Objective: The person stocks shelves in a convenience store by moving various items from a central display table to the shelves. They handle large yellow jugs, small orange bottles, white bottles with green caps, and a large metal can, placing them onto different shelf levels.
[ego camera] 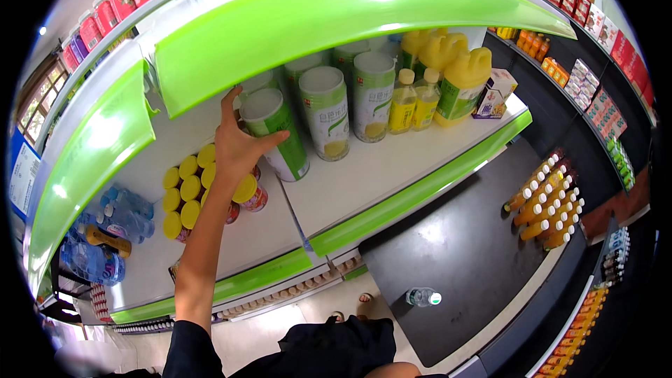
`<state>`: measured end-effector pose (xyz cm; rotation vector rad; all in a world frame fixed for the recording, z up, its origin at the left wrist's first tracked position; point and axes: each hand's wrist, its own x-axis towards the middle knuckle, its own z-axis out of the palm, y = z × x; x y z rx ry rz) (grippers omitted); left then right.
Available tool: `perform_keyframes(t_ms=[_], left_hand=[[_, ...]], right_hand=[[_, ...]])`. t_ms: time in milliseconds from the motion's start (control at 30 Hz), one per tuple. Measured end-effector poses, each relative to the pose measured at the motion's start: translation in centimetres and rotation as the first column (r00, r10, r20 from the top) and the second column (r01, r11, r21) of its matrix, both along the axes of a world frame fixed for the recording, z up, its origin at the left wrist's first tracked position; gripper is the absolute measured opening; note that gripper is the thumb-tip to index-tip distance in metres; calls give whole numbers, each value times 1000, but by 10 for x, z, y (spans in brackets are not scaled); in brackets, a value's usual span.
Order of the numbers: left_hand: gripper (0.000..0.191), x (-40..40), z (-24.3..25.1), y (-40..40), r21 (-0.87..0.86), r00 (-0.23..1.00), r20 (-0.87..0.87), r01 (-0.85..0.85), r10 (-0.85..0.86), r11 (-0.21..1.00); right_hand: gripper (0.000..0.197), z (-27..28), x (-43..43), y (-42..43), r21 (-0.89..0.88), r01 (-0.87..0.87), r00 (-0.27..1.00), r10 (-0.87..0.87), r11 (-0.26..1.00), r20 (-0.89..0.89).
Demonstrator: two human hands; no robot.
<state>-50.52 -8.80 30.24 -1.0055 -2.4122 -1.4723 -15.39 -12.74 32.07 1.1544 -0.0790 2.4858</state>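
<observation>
My left hand (pixel 241 142) reaches up over the white shelf (pixel 346 184) and grips a tall green-and-white can (pixel 287 155) with a pale lid. Its thumb lies across the front of the can, and the other fingers are around the left side, partly hidden. Right beside it stand two matching cans, a nearer one (pixel 325 115) and another (pixel 374 97); more are in shadow behind. To the left of the gripped can, my forearm passes over a cluster of jars with yellow lids (pixel 190 187). My right hand is out of view.
Two small yellow bottles (pixel 423 100), large yellow jugs (pixel 462 89) and a carton (pixel 495 93) stand farther right. Blue-tinted water bottles (pixel 94 260) lie at left. A green shelf edge (pixel 367 0) overhangs the cans. A dark table (pixel 451 252) holds a clear bottle (pixel 420 297) and several orange bottles (pixel 546 210).
</observation>
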Motion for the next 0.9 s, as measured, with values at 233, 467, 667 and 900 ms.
perform_keyframes(t_ms=[233,467,667,900], left_hand=[[105,5,-33,-12,122,996,0,92,-92,988],[85,23,-46,-80,211,994,-111,42,-19,977],[63,44,-86,-167,514,997,-28,-52,77,856],[35,178,-161,-197,579,996,25,53,-83,814]], right_hand=[[38,-8,-4,-7,82,52,998,-55,995,35],[32,-5,0,-18,148,280,947,-299,948,122],[31,-4,6,-48,172,269,948,-292,948,127],[35,-26,11,-67,367,386,880,-457,847,130]])
